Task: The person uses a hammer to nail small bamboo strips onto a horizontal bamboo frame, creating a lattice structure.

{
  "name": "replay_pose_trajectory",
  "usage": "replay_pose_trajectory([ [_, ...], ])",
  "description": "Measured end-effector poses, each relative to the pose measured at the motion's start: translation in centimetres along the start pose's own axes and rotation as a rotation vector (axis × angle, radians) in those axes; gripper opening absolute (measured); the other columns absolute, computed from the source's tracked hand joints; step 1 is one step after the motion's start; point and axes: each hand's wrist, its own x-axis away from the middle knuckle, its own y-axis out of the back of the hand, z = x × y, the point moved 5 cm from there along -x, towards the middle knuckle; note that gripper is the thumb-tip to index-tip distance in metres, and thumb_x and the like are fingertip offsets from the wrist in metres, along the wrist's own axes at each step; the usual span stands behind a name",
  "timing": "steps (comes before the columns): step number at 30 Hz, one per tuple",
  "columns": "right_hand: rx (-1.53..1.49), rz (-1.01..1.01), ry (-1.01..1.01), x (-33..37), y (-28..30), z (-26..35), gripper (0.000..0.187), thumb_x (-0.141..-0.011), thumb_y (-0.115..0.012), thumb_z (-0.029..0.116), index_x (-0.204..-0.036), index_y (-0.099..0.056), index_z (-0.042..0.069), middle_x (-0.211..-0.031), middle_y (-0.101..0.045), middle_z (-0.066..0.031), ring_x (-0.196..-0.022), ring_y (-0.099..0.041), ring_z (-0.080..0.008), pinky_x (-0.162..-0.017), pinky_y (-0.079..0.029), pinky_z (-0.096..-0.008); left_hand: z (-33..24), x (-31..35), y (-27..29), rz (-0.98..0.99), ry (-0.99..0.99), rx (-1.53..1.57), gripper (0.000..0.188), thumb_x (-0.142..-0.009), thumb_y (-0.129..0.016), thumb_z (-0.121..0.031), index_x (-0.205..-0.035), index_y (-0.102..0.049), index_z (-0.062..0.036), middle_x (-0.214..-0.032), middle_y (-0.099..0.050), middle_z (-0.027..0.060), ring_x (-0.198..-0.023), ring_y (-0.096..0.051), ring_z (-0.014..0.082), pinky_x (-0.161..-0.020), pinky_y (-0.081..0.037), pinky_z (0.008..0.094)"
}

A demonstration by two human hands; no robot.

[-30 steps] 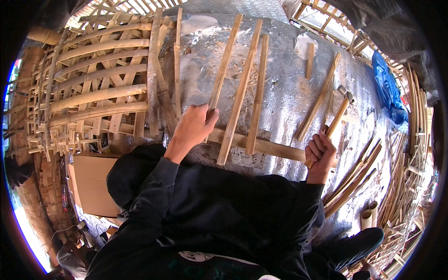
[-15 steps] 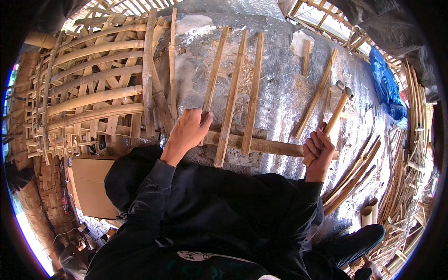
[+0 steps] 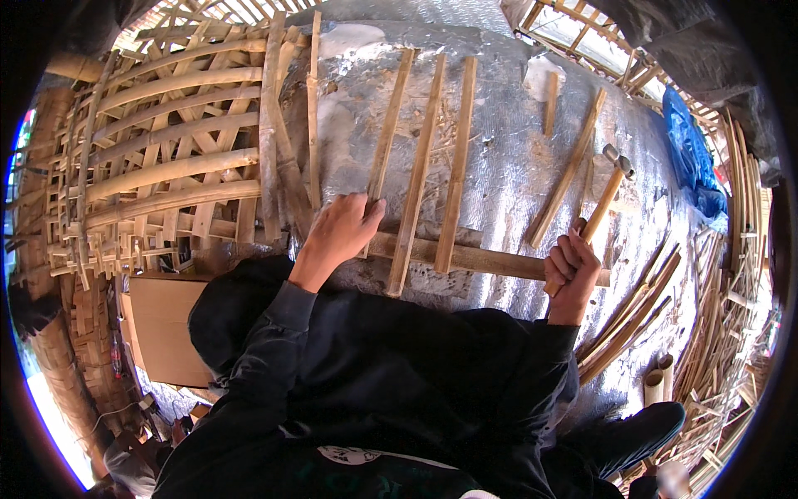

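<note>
With my left fingers (image 3: 352,209) I pinch a slat (image 3: 393,108) beside two more slats (image 3: 417,175) lying across a bar (image 3: 499,263), while my right fingers (image 3: 565,258) curl around a hammer (image 3: 603,204)

Cardboard box (image 3: 166,328) sits left | blue plastic (image 3: 692,162) lies crumpled right | dark sheeting (image 3: 686,46) upper right | 2 bamboo tubes (image 3: 654,387) lower right

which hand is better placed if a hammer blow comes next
Probably the right hand: its grip is closed around the hammer by the handle. The left hand holds a strip near its lower end.
</note>
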Motion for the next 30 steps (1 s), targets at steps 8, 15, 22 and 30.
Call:
replay_pose_trajectory([
  [8,-0.006,0.014,-0.009,-0.1,-0.2,0.0,0.01,-0.099,-0.051,0.006,-0.106,-0.055,0.011,-0.059,-0.029,0.0097,-0.042,-0.023,-0.0013,-0.034,-0.019,-0.0195,0.1,-0.2,-0.1,0.087,0.053,-0.018,0.052,-0.102,-0.052,-0.041,-0.077,-0.052,0.0043,-0.072,-0.056,0.0263,-0.074,-0.059,0.0453,-0.07,-0.044,0.053],
  [15,-0.013,-0.001,-0.011,-0.2,0.4,-0.3,0.007,-0.1,-0.051,0.005,-0.102,-0.054,0.011,-0.059,-0.03,0.0093,-0.042,-0.023,-0.0012,-0.035,-0.019,-0.0193,0.4,-0.2,-0.3,0.129,0.08,-0.028,0.054,-0.103,-0.052,-0.042,-0.075,-0.051,0.0039,-0.067,-0.053,0.0244,-0.068,-0.057,0.0434,-0.065,-0.043,0.0497],
  [22,-0.004,0.029,-0.023,-0.1,0.4,-0.2,0.006,-0.099,-0.052,0.005,-0.097,-0.052,0.011,-0.059,-0.031,0.0101,-0.043,-0.024,-0.0006,-0.036,-0.017,-0.0204,-1.4,-0.3,0.8,0.025,0.063,0.019,0.035,-0.092,-0.068,-0.033,-0.096,-0.057,-0.0002,-0.09,-0.065,0.0223,-0.086,-0.063,0.0448,-0.074,-0.05,0.0536],
  [30,-0.034,0.06,-0.031,-0.4,0.0,-0.2,0.008,-0.099,-0.051,0.005,-0.101,-0.055,0.011,-0.058,-0.03,0.0107,-0.043,-0.023,-0.0011,-0.037,-0.019,-0.02,-10.5,2.6,1.5,-0.034,-0.5,0.094,0.051,-0.091,-0.069,-0.03,-0.138,-0.056,-0.0146,-0.134,-0.048,0.0145,-0.123,-0.054,0.0358,-0.105,-0.046,0.0491],
])
